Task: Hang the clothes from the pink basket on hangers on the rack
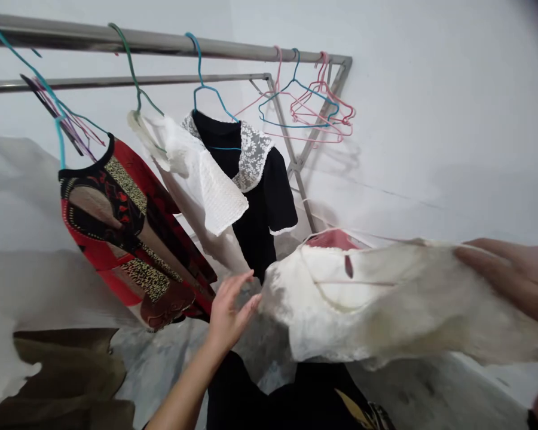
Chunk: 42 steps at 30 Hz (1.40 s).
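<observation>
A cream-white blouse (pixel 336 334) with a round neckline stretches across the lower right, partly smeared by motion. A thin pinkish bar, like part of a hanger, shows within its neckline. At the blouse's right end, my right hand (pixel 515 269) grips the fabric; some fingers are hidden or blurred. My left hand (pixel 231 307) is beside the blouse's sheer left end, with thumb and fingers apart and nothing visible between them. Whether its fingertips touch the cloth, I cannot tell.
A metal rack (pixel 152 40) spans the top left. From it hang a red patterned dress (pixel 112 239), a white knit garment (pixel 219 197), a black top (pixel 273 185) with lace collar, and several bare hangers (pixel 296 126). Brown cloth (pixel 67 364) lies lower left.
</observation>
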Motion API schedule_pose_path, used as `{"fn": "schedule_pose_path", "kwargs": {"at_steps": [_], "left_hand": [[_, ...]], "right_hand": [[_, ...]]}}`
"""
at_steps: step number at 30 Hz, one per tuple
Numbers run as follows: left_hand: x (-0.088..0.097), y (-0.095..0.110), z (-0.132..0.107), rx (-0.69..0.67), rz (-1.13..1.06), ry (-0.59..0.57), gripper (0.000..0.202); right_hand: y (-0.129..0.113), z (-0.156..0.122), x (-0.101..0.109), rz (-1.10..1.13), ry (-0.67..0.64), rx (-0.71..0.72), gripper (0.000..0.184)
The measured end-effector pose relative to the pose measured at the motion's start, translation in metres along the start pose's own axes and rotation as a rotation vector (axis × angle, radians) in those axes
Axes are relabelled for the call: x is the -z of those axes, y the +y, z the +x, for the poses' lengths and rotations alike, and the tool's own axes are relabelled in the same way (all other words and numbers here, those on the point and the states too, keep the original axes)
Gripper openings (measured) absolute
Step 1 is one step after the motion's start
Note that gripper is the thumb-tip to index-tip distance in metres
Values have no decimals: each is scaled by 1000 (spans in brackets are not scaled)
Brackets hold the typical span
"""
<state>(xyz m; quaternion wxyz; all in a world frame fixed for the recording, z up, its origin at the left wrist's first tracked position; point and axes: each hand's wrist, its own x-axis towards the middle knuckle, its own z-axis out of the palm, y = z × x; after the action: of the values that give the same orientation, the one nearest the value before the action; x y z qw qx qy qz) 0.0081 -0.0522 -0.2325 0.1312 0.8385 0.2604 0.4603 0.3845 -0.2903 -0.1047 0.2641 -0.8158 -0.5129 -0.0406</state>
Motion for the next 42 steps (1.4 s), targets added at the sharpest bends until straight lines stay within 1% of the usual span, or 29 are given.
{"fn": "schedule_pose_path", "kwargs": {"at_steps": [2, 3, 6, 8, 10, 11, 13, 15, 16, 19, 21, 24, 26, 28, 30, 34, 36, 38, 39, 41, 42], "left_hand": [[-6, -6, -17, 55, -46, -45, 37], [-9, -9, -25, 83, -59, -62, 35], [-17, -13, -47, 148, -81, -92, 32], [-22, -15, -57, 169, -102, -96, 31], [-25, -14, -63, 182, -130, -98, 31], [-26, -14, -65, 187, -141, -96, 31], [-27, -13, -68, 201, -152, -88, 30], [-27, -12, -69, 221, -150, -80, 29], [-27, -13, -70, 232, -147, -77, 29], [-27, -14, -74, 262, -141, -67, 28], [-28, -16, -77, 274, -140, -63, 28], [-29, -20, -82, 297, -135, -61, 28], [-29, -22, -84, 313, -133, -53, 28], [-30, -24, -84, 330, -135, -50, 27], [-31, -25, -83, 354, -134, -70, 27], [-37, -23, -77, 389, -134, -149, 28], [-42, -23, -73, 420, -141, -193, 29], [-50, -25, -70, 451, -142, -253, 30], [-55, -26, -69, 462, -143, -284, 30], [-65, -30, -68, 482, -145, -333, 30], [-70, -32, -67, 492, -146, -347, 31]], "right_hand": [[3, 6, 8, -146, 138, -76, 53], [0, 11, 9, -188, 205, -91, 57], [-21, 34, 2, -228, 427, -74, 69], [-42, 57, -8, -186, 582, -1, 67], [-64, 84, -17, -96, 733, 118, 59], [-75, 100, -21, -38, 792, 179, 56], [-98, 132, -27, 50, 872, 274, 52], [-123, 166, -31, 78, 901, 310, 50], [-136, 183, -31, 76, 900, 302, 48], [-177, 232, -33, 70, 846, 231, 42], [-202, 261, -35, 82, 798, 187, 41], [-230, 292, -45, 134, 705, 187, 42], [-240, 304, -56, 171, 617, 211, 40], [-242, 308, -69, 181, 535, 208, 37], [-238, 305, -80, 167, 478, 192, 33], [-220, 293, -88, 142, 417, 208, 27], [-205, 289, -90, 131, 393, 234, 30], [-182, 284, -100, 150, 386, 289, 38], [-166, 281, -109, 178, 384, 317, 40], [-125, 270, -137, 252, 342, 327, 40], [-100, 263, -156, 280, 292, 294, 38]]}}
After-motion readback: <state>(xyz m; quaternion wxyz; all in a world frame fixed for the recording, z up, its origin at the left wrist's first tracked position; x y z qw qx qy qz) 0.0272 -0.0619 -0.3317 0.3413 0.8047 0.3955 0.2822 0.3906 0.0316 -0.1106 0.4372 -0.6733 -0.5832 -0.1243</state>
